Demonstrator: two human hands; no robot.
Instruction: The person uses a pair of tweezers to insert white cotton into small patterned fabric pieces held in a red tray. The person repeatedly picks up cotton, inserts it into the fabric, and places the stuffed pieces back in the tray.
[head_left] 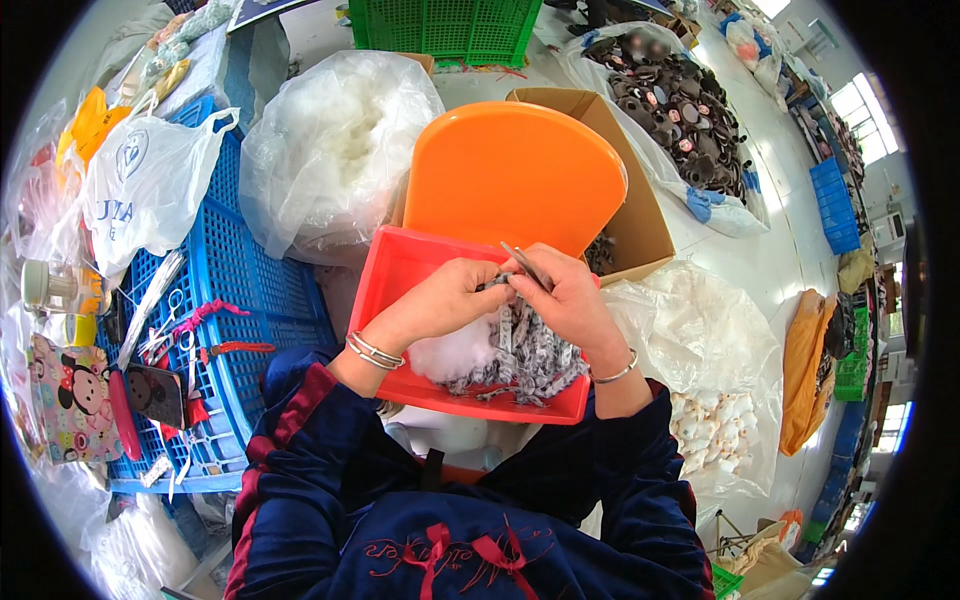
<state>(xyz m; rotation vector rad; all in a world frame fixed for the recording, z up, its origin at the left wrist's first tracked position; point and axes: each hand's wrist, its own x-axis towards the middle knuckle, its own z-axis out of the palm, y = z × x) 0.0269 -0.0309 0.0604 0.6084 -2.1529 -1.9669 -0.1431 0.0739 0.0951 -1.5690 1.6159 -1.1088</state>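
Note:
Both hands meet above a red plastic tray [372, 290]. My right hand [565, 295] is closed around a slim metal tool [522, 262], tweezers-like, whose tip points up and left; its exact kind is unclear. With its fingers pinched, my left hand [450, 297] holds the edge of a small grey fuzzy piece [496, 283] against the right fingertips. Below them in the tray lie a clump of white stuffing [455, 352] and a heap of grey-and-white fluffy strips [535, 360].
Beyond the tray is an orange seat [510, 170], beside a cardboard box [640, 235]. Bags of white stuffing [340, 140], dark pieces [670, 110] and white pieces [715, 430] surround me. Blue crates [255, 300] on the left carry scissors [165, 312] and a phone [157, 395].

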